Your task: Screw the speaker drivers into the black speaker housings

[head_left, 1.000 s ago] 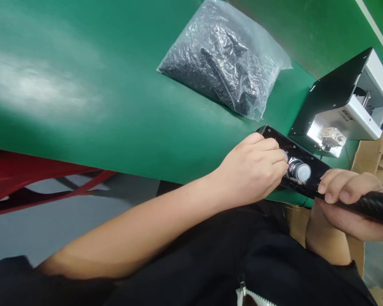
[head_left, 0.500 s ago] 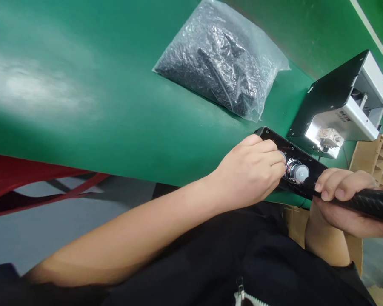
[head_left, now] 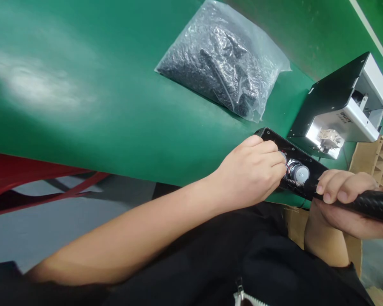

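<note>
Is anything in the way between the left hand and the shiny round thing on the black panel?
Nothing visible blocks it. The left hand has its fingers right beside the shiny round silver metal part on the flat black panel.

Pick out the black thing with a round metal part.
The flat black panel by the left hand; the black handle in the right hand has none.

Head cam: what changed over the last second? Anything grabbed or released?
Nothing taken or let go; the whole view only drifted slightly. The left hand stays at the black panel, the right hand stays around the black handle, and the clear plastic bag lies unmoved.
</note>
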Tool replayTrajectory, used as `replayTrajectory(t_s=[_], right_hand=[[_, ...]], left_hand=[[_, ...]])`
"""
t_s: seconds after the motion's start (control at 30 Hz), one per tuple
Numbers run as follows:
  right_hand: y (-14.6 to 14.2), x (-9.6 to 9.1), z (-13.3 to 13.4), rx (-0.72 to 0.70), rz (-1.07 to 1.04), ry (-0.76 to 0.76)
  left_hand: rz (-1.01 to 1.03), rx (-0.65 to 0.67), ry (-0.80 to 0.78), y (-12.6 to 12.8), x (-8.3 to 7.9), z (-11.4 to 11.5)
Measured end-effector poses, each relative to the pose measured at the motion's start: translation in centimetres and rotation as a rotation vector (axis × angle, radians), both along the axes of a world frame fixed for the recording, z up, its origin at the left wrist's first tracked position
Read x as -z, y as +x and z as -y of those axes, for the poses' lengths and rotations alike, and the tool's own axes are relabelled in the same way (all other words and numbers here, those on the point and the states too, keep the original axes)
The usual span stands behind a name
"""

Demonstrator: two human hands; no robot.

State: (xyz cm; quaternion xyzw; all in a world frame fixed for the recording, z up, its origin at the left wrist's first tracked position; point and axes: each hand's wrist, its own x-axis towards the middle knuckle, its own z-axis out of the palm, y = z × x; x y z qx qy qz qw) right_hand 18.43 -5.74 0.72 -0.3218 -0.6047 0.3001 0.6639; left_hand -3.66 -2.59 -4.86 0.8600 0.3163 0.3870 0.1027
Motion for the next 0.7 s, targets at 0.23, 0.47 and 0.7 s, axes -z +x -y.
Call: replayTrajectory(t_s=[0.23, 0.47, 0.7], right_hand=[[-0.7, 0.4, -0.2, 0.075, -0.021, -0.033], [-1.0, 0.6, -0.2, 0.055, -0.052, -0.061], [-1.1, 0.6, -0.3, 0.038, -0.094, -0.075]], left_hand=[[0.024, -0.001, 0.009, 0.0, 0.0, -0.1], [0.037, 0.006, 0.013, 0.0, 0.0, -0.2], [0.059, 0.004, 0.026, 0.0, 0.1, -0.2]])
